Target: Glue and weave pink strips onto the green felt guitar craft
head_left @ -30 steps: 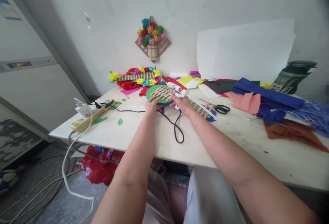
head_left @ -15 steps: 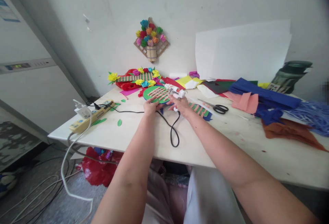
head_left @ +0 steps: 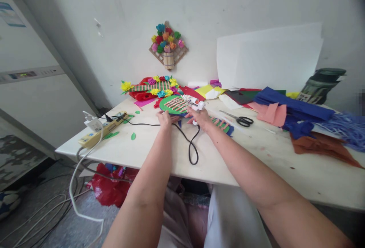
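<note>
My right hand is closed around a white hot glue gun, whose black cord loops down onto the table. Under its nozzle lies a green craft panel with a blue edge and a lattice of thin pale wooden sticks. At the panel's near left edge, my left hand grips the rim, with its fingers partly beneath it. More green and blue lattice work shows right of my right wrist; whether it joins the panel is hidden.
Black-handled scissors lie to the right, before coloured paper. A finished flower-trimmed lattice piece sits at the back. A power strip and green paper leaves are at the left. A dark bottle stands back right.
My left hand has shifted slightly left along the panel's near edge, with its thumb drawn back from the sticks. The glue gun has barely moved over the lattice.
</note>
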`<state>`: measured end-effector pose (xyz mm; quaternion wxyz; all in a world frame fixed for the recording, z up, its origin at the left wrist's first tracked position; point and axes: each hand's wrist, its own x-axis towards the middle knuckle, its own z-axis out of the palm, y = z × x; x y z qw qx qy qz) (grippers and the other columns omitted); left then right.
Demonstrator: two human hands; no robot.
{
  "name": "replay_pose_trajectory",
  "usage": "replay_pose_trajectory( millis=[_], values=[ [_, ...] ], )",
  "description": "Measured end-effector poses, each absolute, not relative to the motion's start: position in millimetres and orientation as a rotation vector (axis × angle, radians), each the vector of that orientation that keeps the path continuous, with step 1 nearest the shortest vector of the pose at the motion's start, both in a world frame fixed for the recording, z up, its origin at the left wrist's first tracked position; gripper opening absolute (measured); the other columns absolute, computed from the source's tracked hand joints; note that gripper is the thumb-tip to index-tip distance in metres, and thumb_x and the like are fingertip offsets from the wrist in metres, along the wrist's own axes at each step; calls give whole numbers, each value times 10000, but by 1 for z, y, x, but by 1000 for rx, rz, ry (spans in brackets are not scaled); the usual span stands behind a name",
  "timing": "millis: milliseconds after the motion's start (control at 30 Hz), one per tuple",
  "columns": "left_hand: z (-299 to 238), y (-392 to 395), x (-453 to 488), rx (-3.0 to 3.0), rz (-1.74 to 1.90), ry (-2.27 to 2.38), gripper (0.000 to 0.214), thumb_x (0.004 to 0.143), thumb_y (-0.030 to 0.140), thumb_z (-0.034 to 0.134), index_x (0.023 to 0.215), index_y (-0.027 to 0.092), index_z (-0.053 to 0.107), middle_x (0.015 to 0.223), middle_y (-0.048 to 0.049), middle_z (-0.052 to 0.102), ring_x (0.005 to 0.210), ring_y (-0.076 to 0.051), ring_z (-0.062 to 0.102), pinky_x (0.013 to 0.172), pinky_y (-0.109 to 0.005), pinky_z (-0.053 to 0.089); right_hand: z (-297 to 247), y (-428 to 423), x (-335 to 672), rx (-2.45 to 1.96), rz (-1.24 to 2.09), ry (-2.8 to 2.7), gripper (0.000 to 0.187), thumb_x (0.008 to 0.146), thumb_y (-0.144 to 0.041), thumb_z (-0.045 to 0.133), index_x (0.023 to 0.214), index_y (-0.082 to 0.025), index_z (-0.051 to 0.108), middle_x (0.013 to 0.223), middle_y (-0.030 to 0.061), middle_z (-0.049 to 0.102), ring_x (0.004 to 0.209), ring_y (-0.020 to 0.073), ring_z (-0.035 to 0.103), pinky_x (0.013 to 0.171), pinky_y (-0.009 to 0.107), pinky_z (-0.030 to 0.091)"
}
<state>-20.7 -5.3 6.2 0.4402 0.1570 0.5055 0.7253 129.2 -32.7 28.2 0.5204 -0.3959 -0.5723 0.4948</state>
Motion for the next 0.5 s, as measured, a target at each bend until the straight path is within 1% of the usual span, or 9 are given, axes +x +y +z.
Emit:
replay_pose_trajectory(
  millis=[100,167,233,333,400,500],
  values=[
    [4,-6,-21,339,1839,1226,540,813,194,507,1298,142,275,853,-129,616,568,-219,652,510,-335,529,25,-32,129,-937,1172,-1397,411,680,-456,657,948,-147,616,768,56,670,498,114,590,392,204,457],
    [4,-6,-21,289,1851,1217,512,812,214,525,1270,98,327,800,-126,628,590,-231,659,517,-328,536,24,-33,130,-948,1160,-1430,417,693,-467,639,965,-152,618,744,51,664,494,117,592,384,202,447],
    [6,-7,-21,246,1822,1224,471,810,233,540,1222,55,400,775,-142,632,630,-251,667,523,-319,542,25,-35,131,-954,1150,-1448,423,700,-471,629,975,-151,619,731,50,660,486,118,589,378,203,441],
    [10,-9,-21,227,1712,1227,444,793,264,572,1156,27,475,809,-182,631,689,-292,672,529,-330,550,27,-38,132,-950,1151,-1452,413,694,-455,636,974,-151,626,776,60,668,492,114,586,393,208,452],
    [12,-10,-20,266,1642,1221,420,788,242,576,1139,28,493,833,-189,631,706,-296,672,544,-334,555,27,-40,132,-963,1157,-1464,416,691,-453,638,979,-153,630,786,62,672,474,107,575,398,212,452],
    [13,-10,-17,339,1573,1234,350,797,153,537,1121,22,508,800,-176,638,695,-270,674,566,-316,557,27,-42,134,-979,1157,-1480,426,700,-461,627,993,-152,626,748,49,671,442,99,558,407,214,451]
  ],
)
